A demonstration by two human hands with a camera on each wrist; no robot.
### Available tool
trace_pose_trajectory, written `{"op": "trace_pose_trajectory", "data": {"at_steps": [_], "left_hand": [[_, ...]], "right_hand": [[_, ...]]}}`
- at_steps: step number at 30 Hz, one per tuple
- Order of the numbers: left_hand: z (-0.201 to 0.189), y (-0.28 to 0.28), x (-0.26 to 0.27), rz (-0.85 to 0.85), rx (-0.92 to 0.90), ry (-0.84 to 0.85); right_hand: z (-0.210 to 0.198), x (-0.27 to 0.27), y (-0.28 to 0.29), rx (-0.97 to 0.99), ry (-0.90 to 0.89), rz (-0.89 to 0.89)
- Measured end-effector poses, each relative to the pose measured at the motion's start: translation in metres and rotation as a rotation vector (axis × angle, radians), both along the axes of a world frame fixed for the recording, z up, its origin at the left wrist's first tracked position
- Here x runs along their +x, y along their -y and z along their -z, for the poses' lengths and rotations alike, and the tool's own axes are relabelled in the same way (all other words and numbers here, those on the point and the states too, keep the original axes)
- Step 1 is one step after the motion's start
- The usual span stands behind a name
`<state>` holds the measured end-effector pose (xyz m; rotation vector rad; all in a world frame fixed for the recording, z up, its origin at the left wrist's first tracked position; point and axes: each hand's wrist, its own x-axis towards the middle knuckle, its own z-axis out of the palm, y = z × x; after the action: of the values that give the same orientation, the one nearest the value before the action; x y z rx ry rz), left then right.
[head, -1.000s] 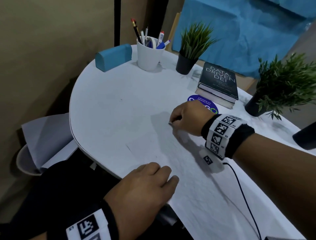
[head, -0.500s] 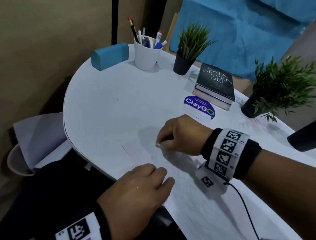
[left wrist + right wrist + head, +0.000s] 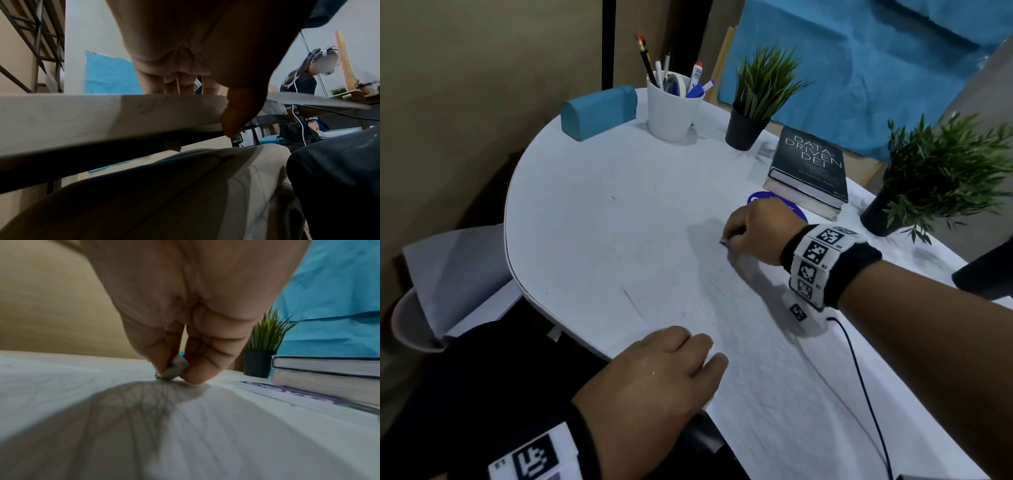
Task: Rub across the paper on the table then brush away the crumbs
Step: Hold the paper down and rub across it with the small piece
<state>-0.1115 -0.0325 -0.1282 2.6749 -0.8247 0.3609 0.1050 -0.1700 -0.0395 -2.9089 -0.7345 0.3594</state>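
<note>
Your right hand (image 3: 753, 233), pinching the small grey eraser (image 3: 174, 368), has moved back toward the book (image 3: 810, 168) across the paper (image 3: 722, 301), which your flat left hand (image 3: 654, 373) holds, so rubbing continues.

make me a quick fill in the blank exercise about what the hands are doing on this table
1. The right hand pinches a small grey ____ against the paper.
2. The left hand lies flat on the paper's ____ edge.
3. The book lies between two potted ____.

Missing words: eraser; near; plants
</note>
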Motion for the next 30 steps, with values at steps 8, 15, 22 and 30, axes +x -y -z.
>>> {"op": "trace_pose_trajectory", "data": {"at_steps": [8, 15, 22, 30], "left_hand": [[-0.001, 0.003, 0.002, -0.021, 0.009, 0.028], [-0.005, 0.002, 0.000, -0.025, -0.007, -0.009], [-0.008, 0.001, -0.001, -0.019, -0.006, -0.098], [-0.014, 0.001, -0.003, -0.030, 0.001, -0.144]], "right_hand": [[0.006, -0.027, 0.010, 0.096, -0.122, -0.126], [-0.004, -0.043, 0.000, 0.063, -0.118, -0.266], [-0.005, -0.019, 0.007, -0.053, 0.037, -0.154], [-0.005, -0.024, 0.007, 0.001, -0.075, -0.182]]}}
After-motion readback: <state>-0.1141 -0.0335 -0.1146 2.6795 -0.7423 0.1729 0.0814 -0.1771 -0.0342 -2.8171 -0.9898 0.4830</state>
